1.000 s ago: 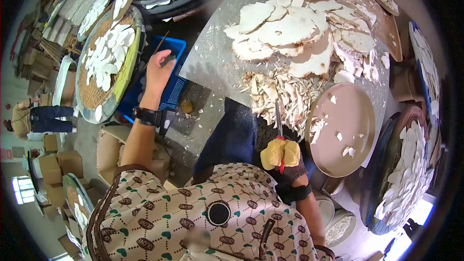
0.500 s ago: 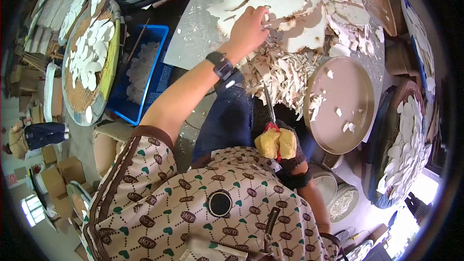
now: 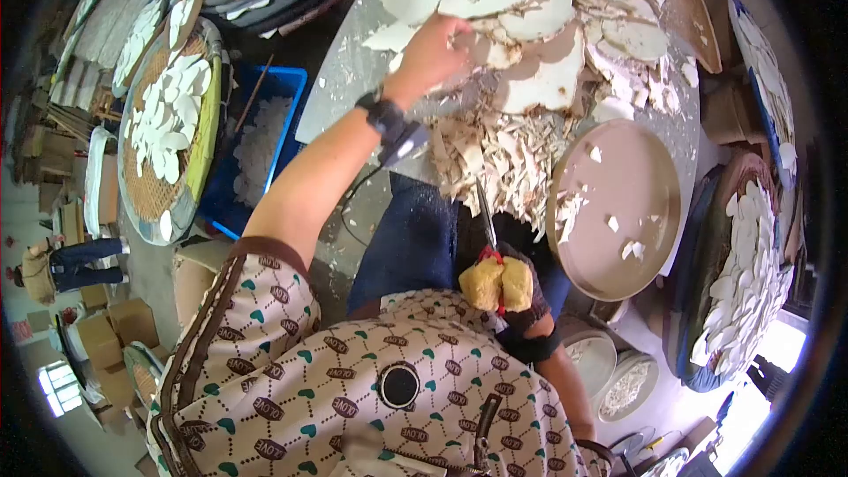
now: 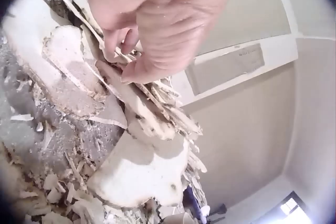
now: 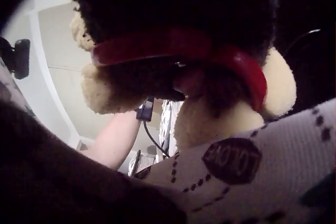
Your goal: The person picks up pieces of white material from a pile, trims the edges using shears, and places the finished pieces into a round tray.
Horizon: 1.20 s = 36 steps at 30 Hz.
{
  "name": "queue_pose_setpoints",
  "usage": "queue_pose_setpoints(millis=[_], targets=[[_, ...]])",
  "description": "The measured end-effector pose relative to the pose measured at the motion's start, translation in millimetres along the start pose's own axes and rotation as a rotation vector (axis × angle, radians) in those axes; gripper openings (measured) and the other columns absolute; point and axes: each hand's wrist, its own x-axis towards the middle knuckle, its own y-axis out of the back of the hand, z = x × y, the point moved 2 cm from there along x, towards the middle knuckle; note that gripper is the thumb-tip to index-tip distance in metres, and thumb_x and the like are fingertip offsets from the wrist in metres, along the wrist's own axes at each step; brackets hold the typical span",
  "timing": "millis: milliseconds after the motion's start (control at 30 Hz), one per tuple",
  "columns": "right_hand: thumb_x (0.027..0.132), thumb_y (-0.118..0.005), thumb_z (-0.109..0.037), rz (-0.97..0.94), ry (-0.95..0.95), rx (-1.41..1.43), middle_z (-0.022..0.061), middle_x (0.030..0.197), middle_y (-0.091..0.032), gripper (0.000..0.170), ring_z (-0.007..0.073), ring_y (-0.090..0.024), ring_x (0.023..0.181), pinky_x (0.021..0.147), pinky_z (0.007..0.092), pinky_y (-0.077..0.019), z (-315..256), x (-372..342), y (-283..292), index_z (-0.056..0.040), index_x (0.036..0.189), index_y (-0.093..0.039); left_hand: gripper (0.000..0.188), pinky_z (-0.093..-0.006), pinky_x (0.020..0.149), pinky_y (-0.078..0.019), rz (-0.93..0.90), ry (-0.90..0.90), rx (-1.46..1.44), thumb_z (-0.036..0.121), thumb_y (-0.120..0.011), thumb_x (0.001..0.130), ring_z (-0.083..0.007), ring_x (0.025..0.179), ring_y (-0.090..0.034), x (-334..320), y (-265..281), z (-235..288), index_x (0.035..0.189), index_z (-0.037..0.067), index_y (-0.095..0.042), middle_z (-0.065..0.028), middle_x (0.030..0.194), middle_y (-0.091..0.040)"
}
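Observation:
My bare left hand (image 3: 433, 55) reaches over the dried white slices (image 3: 541, 79) on the grey table. In the left wrist view its thumb and curled fingers pinch the edge of a brown-rimmed slice (image 4: 118, 83), partly hidden by the hand. My right hand (image 3: 537, 299), in a dark glove, grips scissors (image 3: 485, 212) low before my lap, blades pointing toward the table. Yellow foam (image 3: 481, 286) wraps their red handles (image 5: 239, 71). Between the hands lies a heap of cut strips (image 3: 499, 163) along the table's near edge.
A round tan tray (image 3: 618, 278) with a few scraps stands right of the heap. A blue crate (image 3: 296, 93) holding white pieces is at left, beside a woven tray (image 3: 146, 172) of white chips. Further right is another loaded tray (image 3: 738, 274). A person (image 3: 66, 267) stands far left.
My left hand has swung from above the blue crate to the slice pile, then drawn slightly back toward me. The right hand keeps its hold on the scissors.

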Motion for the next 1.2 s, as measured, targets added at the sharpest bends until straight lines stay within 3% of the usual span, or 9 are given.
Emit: queue_pose_setpoints(millis=[67, 167, 200, 600, 767, 867, 933, 1133, 1200], targets=[[0.081, -0.053, -0.003, 0.029, -0.133, 0.365, 0.004, 0.091, -0.059, 0.015, 0.0159, -0.058, 0.085, 0.078, 0.0293, -0.0484, 11.8, 0.8, 3.7, -0.0043, 0.096, -0.056, 0.033, -0.0352, 0.082, -0.045, -0.036, 0.038, 0.106, 0.009, -0.063, 0.07, -0.0264, 0.095, -0.053, -11.5, 6.0, 18.3, 0.101, 0.006, -0.055, -0.0119, 0.104, -0.053], [0.08, -0.054, -0.003, 0.025, -0.113, 0.267, 0.0035, 0.09, -0.059, 0.015, 0.0147, -0.058, 0.083, 0.076, 0.0286, -0.0484, 0.5, -1.9, -4.8, -0.0039, 0.095, -0.057, 0.03, -0.0351, 0.077, -0.0456, -0.019, -0.066, 0.205, 0.009, -0.063, 0.069, -0.0274, 0.093, -0.052, -27.7, 0.5, 45.1, 0.098, 0.007, -0.055, -0.0101, 0.1, -0.052], [0.08, -0.058, -0.007, -0.018, -0.063, -0.074, 0.006, 0.092, -0.06, 0.019, 0.0171, -0.057, 0.086, 0.081, 0.0299, -0.0465, 7.4, 0.5, 0.6, -0.0035, 0.099, -0.057, 0.029, -0.035, 0.076, -0.0458, -0.001, -0.127, 0.228, 0.009, -0.063, 0.069, -0.0278, 0.092, -0.052, -26.8, -4.2, 49.6, 0.097, 0.008, -0.055, -0.0096, 0.099, -0.052], [0.08, -0.055, -0.005, -0.045, -0.043, -0.08, 0.0078, 0.097, -0.06, 0.02, 0.0179, -0.058, 0.09, 0.083, 0.0305, -0.046, -17.5, -7.9, -4.1, -0.0014, 0.1, -0.057, 0.011, -0.0277, 0.066, -0.0484, 0.282, -0.286, 0.098, 0.002, -0.061, 0.075, -0.0206, 0.075, -0.062, -11.6, 40.5, 79.6, 0.085, 0.003, -0.057, -0.0062, 0.084, -0.062], [0.082, -0.052, -0.004, -0.015, -0.054, 0.003, 0.008, 0.095, -0.06, 0.018, 0.0193, -0.058, 0.089, 0.081, 0.0316, -0.0467, -8.2, -4.0, -1.6, -0.0011, 0.099, -0.057, 0.012, -0.0244, 0.058, -0.0476, 0.403, 0.064, -0.362, 0.008, -0.056, 0.083, -0.011, 0.069, -0.059, -30.3, 60.0, 77.8, 0.093, 0.002, -0.052, -0.0073, 0.079, -0.061], [0.08, -0.061, -0.021, 0.029, -0.048, 0.181, 0.0008, 0.082, -0.058, 0.021, 0.0109, -0.056, 0.075, 0.068, 0.0256, -0.0476, -6.8, -5.3, -6.1, -0.0041, 0.092, -0.056, 0.021, -0.0254, 0.064, -0.0487, 0.365, 0.324, -0.795, 0.008, -0.056, 0.084, -0.0117, 0.073, -0.058, -35.6, 70.2, 61.9, 0.103, 0.002, -0.049, -0.0083, 0.084, -0.061], [0.082, -0.054, -0.005, -0.017, -0.033, 0.075, 0.0069, 0.09, -0.06, 0.016, 0.0178, -0.059, 0.084, 0.076, 0.0314, -0.0489, -5.5, -9.1, 0.7, -0.0019, 0.096, -0.057, 0.022, -0.0274, 0.068, -0.0494, 0.393, 0.388, -0.978, 0.007, -0.057, 0.083, -0.0138, 0.078, -0.059, -38.9, 70.8, 55.9, 0.103, 0.001, -0.05, -0.0088, 0.089, -0.061], [0.081, -0.054, -0.003, 0.033, -0.07, 0.314, 0.0065, 0.088, -0.059, 0.015, 0.0182, -0.059, 0.084, 0.076, 0.032, -0.0496, 10.1, -10.5, 8.0, -0.0019, 0.096, -0.057, 0.023, -0.03, 0.08, -0.0473, 0.374, 0.49, -1.133, 0.005, -0.057, 0.082, -0.0175, 0.088, -0.059, -49.3, 62.5, 51.9, 0.103, -0.001, -0.051, -0.011, 0.098, -0.06], [0.081, -0.053, -0.002, -0.01, 0.012, 0.02, 0.0065, 0.089, -0.059, 0.016, 0.0188, -0.06, 0.084, 0.077, 0.0323, -0.0497, -1.7, -11.4, 6.8, -0.002, 0.097, -0.057, 0.026, -0.0303, 0.085, -0.045, 0.309, 0.472, -1.209, 0.004, -0.056, 0.083, -0.0178, 0.094, -0.058, -52.6, 60.4, 58.9, 0.107, -0.002, -0.051, -0.0112, 0.102, -0.059]])
